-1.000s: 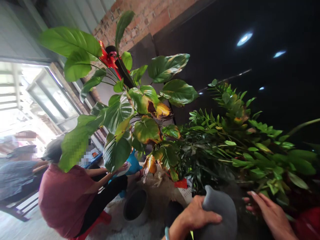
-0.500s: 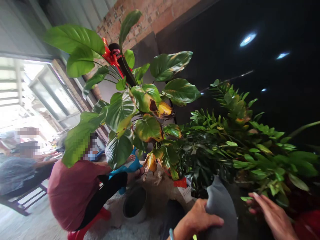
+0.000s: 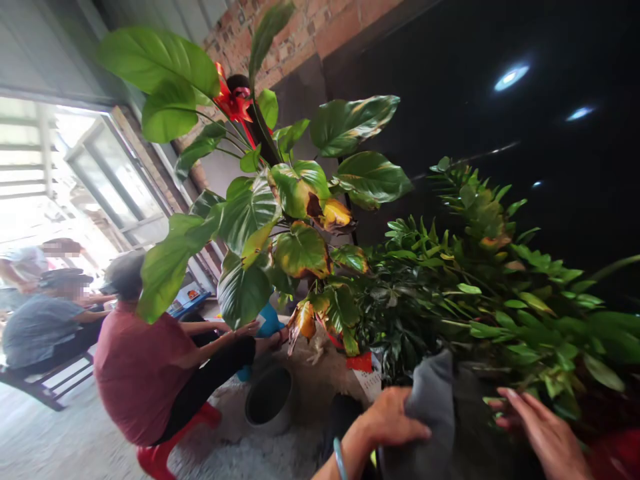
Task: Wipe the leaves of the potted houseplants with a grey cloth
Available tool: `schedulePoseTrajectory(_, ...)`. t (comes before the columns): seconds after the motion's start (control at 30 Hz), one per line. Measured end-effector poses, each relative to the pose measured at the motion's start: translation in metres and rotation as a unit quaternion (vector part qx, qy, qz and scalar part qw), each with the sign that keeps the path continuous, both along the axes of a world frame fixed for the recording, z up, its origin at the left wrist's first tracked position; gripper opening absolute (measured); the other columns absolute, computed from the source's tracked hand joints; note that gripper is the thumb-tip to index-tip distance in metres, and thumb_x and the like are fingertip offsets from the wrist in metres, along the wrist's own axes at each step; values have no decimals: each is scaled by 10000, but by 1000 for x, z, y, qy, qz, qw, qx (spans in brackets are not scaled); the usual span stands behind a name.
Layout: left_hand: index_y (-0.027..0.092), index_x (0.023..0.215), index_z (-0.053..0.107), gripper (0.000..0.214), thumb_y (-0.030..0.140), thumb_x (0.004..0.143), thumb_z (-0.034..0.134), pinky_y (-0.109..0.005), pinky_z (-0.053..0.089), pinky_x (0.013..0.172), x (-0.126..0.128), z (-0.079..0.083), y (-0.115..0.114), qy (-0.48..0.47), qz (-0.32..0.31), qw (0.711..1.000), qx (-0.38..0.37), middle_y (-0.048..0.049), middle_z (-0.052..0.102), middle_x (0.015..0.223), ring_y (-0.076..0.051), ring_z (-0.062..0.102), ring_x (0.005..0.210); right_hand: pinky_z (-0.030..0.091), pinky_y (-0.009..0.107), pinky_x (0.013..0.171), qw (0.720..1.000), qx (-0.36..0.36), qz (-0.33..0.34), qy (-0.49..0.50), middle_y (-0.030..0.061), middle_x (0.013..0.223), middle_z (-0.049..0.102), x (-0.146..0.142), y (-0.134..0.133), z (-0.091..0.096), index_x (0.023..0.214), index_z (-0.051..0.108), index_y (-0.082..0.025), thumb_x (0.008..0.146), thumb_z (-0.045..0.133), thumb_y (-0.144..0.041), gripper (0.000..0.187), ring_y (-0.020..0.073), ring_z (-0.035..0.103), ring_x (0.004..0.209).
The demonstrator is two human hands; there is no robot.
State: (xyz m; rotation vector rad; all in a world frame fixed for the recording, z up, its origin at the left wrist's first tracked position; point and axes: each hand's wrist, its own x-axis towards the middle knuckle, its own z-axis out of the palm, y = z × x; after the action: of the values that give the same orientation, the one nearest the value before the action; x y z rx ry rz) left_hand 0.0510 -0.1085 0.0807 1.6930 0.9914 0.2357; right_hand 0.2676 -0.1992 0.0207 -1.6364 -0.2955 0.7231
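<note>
My left hand [image 3: 387,423] is closed round the edge of a grey pot [image 3: 435,407] at the bottom of the view, a blue bangle on its wrist. My right hand [image 3: 530,427] lies open with fingers stretched out, touching the pot's dark far side under the feathery green plant [image 3: 480,293] that grows from it. A tall plant with large glossy leaves [image 3: 280,220], some yellowed, and a red ribbon [image 3: 233,100] at its top stands just behind.
A person in a maroon shirt [image 3: 140,373] sits on a red stool at the left, hands near a blue object. An empty grey pot [image 3: 270,400] stands on the pale floor. Two other people sit on a bench [image 3: 40,387] by the bright doorway.
The grey pot has risen and tilted between my hands. My left hand has shifted its grip upward along the rim. The person in maroon has moved slightly right in the view.
</note>
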Motion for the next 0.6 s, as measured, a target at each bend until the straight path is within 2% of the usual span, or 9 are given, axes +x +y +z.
schedulePoseTrajectory(0.07, 203, 695, 732, 159, 220, 537, 748, -295, 479, 714, -22, -3, -11, -19, -16, 998, -66, 46, 607, 606, -187, 579, 690, 512, 376, 525, 1000, -2, 0, 7, 31, 539, 711, 2, -1, -1, 613, 627, -297, 459, 583, -572, 319, 248, 644, 469)
schedulePoseTrajectory(0.13, 170, 776, 748, 305, 312, 513, 807, -271, 471, 662, -42, 12, -15, -105, 10, 988, -112, 31, 636, 652, -157, 565, 639, 504, 368, 486, 999, 3, -5, 33, 34, 533, 705, 1, -1, -1, 618, 622, -294, 437, 604, -552, 316, 242, 626, 454)
schedulePoseTrajectory(0.2, 143, 867, 744, 491, 436, 487, 850, -260, 473, 627, -52, 37, -7, -210, 80, 967, -118, 1, 667, 705, -148, 575, 620, 486, 358, 444, 999, 6, -13, 46, 43, 519, 695, -1, 0, -1, 626, 616, -284, 424, 615, -526, 315, 237, 606, 438)
schedulePoseTrajectory(0.27, 134, 909, 727, 598, 537, 486, 850, -265, 486, 618, -52, 63, 11, -288, 176, 937, -90, -26, 689, 740, -157, 597, 628, 473, 343, 420, 998, 18, -22, 51, 50, 512, 688, -4, 2, -1, 650, 613, -270, 428, 623, -505, 323, 225, 590, 422)
schedulePoseTrajectory(0.33, 134, 896, 710, 598, 561, 499, 844, -277, 499, 639, -43, 77, 34, -317, 252, 913, -58, -41, 699, 753, -168, 614, 653, 465, 333, 402, 997, 33, -28, 58, 54, 503, 680, -7, 4, -1, 669, 606, -263, 436, 625, -493, 328, 218, 580, 408)
schedulePoseTrajectory(0.37, 135, 873, 704, 584, 552, 491, 849, -281, 499, 647, -37, 77, 43, -313, 275, 908, -51, -42, 697, 741, -168, 613, 655, 466, 332, 399, 997, 37, -29, 58, 54, 502, 679, -9, 6, -2, 670, 601, -264, 438, 624, -491, 325, 218, 581, 405)
schedulePoseTrajectory(0.4, 136, 841, 700, 567, 540, 475, 856, -281, 494, 646, -31, 71, 50, -300, 289, 908, -51, -36, 689, 716, -163, 604, 644, 473, 336, 402, 998, 36, -26, 53, 54, 505, 681, -9, 7, -2, 669, 600, -267, 443, 619, -496, 322, 222, 587, 406)
schedulePoseTrajectory(0.47, 139, 764, 693, 533, 523, 436, 865, -277, 475, 632, -21, 46, 52, -256, 287, 921, -66, -17, 662, 650, -148, 572, 606, 495, 349, 424, 999, 29, -19, 33, 52, 519, 690, -10, 8, -1, 663, 604, -274, 452, 599, -523, 327, 230, 605, 419)
schedulePoseTrajectory(0.6, 130, 723, 708, 522, 538, 429, 848, -291, 462, 609, -30, -20, 19, -198, 193, 949, -151, -19, 650, 631, -153, 569, 581, 518, 358, 467, 1000, 12, -10, -10, 51, 543, 709, -8, 6, -1, 646, 618, -281, 448, 578, -554, 340, 236, 630, 445)
